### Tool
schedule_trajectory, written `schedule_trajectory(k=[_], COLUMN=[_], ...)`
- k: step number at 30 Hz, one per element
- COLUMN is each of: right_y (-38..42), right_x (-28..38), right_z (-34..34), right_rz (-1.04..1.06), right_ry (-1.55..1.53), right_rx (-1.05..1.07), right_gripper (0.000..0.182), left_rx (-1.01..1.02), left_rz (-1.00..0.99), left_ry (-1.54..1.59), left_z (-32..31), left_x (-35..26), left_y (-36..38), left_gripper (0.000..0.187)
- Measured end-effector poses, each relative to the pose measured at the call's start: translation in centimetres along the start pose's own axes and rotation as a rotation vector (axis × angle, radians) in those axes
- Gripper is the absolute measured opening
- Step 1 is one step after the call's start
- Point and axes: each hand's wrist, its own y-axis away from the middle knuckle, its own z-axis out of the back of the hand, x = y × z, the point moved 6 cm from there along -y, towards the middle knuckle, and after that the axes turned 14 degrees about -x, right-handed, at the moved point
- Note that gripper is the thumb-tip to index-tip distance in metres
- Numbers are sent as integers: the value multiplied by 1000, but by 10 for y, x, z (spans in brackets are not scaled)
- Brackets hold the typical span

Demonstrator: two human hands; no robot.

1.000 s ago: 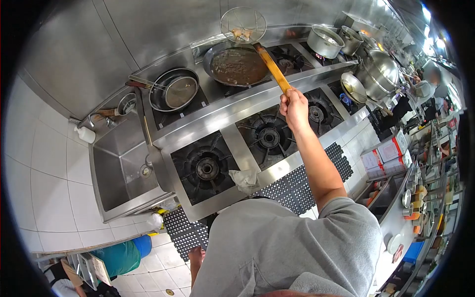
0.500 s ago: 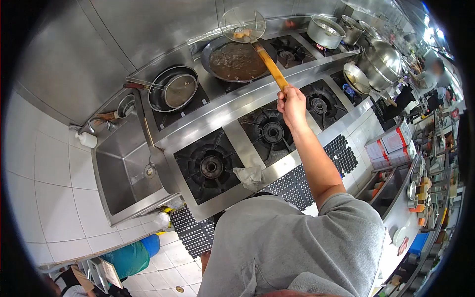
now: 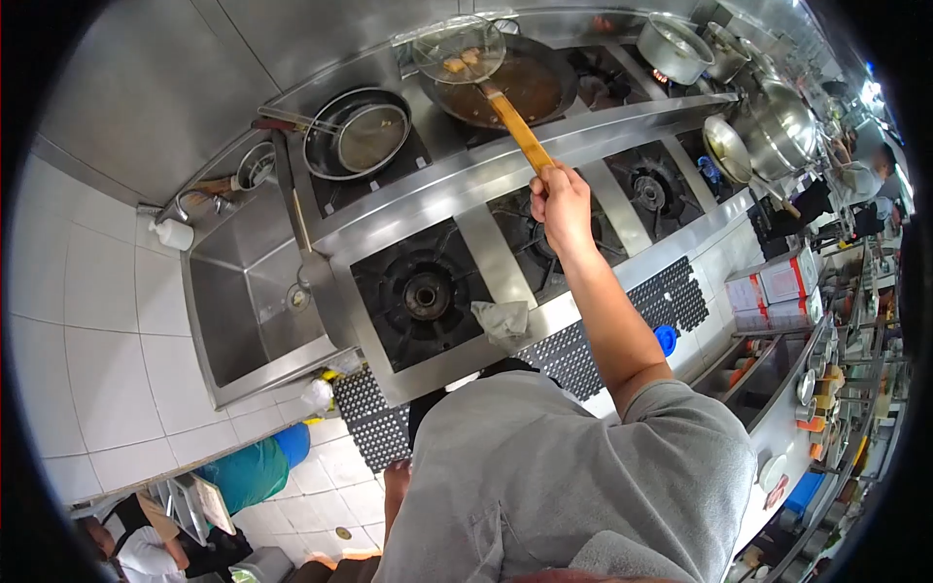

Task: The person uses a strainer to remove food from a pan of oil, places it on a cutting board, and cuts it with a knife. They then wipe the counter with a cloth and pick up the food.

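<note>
My right hand is closed around the yellowish wooden handle of a wire skimmer. The skimmer's round mesh basket holds a few small golden-brown pieces of food. It hangs over the far left part of a wide dark wok, which contains brown oil. Low beside my body, only part of my left hand shows. Its fingers cannot be made out, and nothing is visible in it.
Left of the wok, a black pan holds a round strainer. A steel sink lies further left. Burners and a crumpled cloth are nearest me. Pots stand at right. Another person is at lower left.
The skimmer has shifted left relative to the wok, toward its far left rim, still in my right hand. The view has turned slightly, and more of my left hand shows.
</note>
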Motion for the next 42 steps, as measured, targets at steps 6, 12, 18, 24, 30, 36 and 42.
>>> schedule_trajectory(k=[6, 12, 18, 24, 30, 36, 42], right_y=[57, 134, 319, 413, 406, 460, 602], right_x=[-71, -175, -220, -279, -317, -425, -485], right_z=[-60, -146, -227, -146, 66, 330, 374], right_rz=[-147, -346, -359, 87, -45, -585, -423], right_ry=[-34, -152, 359, 760, 1554, 796, 1584], right_rx=[108, 149, 1001, 995, 504, -263, 79], right_gripper=[25, 42, 73, 62, 54, 35, 44], left_rx=[178, 266, 417, 711, 841, 893, 984], left_rz=[237, 277, 333, 786, 607, 83, -682], left_ry=[73, 188, 196, 106, -10, -76, -561], left_z=[28, 84, 162, 190, 154, 115, 132], left_x=[55, 144, 228, 292, 232, 97, 7], left_y=[1, -37, -107, -159, -216, -248, -292], left_gripper=[36, 39, 38, 53, 54, 47, 52])
